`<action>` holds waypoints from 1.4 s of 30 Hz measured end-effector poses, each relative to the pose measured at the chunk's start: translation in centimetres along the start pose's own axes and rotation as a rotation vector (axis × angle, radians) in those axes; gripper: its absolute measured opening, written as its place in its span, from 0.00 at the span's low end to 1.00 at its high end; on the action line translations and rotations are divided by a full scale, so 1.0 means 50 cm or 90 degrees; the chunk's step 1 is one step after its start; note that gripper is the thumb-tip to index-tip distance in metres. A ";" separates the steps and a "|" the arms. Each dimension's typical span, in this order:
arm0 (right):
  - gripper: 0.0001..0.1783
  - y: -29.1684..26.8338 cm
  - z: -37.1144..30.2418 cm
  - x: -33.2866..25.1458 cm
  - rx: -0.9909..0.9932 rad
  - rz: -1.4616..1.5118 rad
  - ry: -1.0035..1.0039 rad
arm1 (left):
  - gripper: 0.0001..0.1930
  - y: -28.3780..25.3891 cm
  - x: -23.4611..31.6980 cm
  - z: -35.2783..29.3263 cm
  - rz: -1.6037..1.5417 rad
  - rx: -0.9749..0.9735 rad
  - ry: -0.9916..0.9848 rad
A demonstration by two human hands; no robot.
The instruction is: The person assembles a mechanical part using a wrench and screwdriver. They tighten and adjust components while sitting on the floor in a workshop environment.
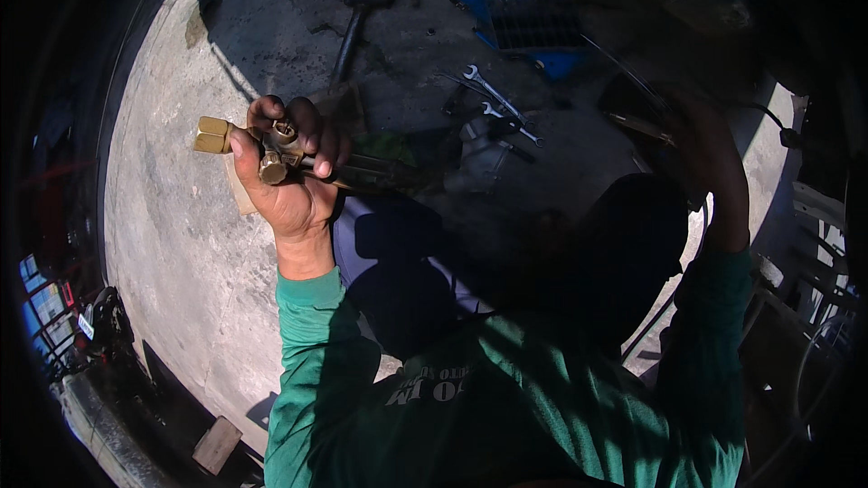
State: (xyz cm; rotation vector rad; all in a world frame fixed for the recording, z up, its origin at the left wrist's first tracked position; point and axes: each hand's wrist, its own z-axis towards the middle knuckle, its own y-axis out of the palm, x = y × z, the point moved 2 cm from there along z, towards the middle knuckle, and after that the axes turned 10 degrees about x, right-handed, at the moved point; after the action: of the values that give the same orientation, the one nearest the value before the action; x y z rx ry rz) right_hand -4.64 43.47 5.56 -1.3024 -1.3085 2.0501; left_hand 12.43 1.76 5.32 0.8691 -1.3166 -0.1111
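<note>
In my left hand (298, 158) I grip a brass fitting (214, 136) with a big hex nut at one end. It has two round ribbed knobs, and dark tubes run from it to the right, past my fingers. My thumb lies along its near side and my fingers curl over the top. My right hand (692, 140) is in deep shadow at the right, beside a thin bright rod (624, 63). A flat, light-edged piece (640, 126) shows next to it. The fingers of that hand are too dark to make out.
A hammer (348, 45) lies on the concrete floor (181, 235) ahead. Open-ended wrenches (497, 95) lie beyond my knees, near a grey metal part (484, 158). A blue case (533, 23) stands further back. At the lower left is a wooden block (217, 445).
</note>
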 end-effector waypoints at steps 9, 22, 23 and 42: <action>0.14 0.439 -0.161 0.361 -0.211 -0.206 0.156 | 0.31 0.079 -0.099 0.046 0.224 -0.121 -0.279; 0.11 0.129 0.078 -0.313 -0.069 0.091 -0.392 | 0.35 0.150 -0.121 -0.039 0.219 -0.060 -0.300; 0.10 0.127 0.071 -0.319 -0.061 0.099 -0.404 | 0.35 0.133 -0.125 -0.041 0.189 -0.087 -0.311; 0.10 0.091 0.025 -0.223 -0.125 0.475 -0.070 | 0.36 0.094 -0.068 -0.094 -0.077 -0.050 -0.290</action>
State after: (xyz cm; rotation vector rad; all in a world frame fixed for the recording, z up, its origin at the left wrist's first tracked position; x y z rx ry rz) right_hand 0.54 32.69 7.41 -2.0222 -1.1993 2.5393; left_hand 13.67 9.13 5.50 0.8874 -1.6675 -0.4751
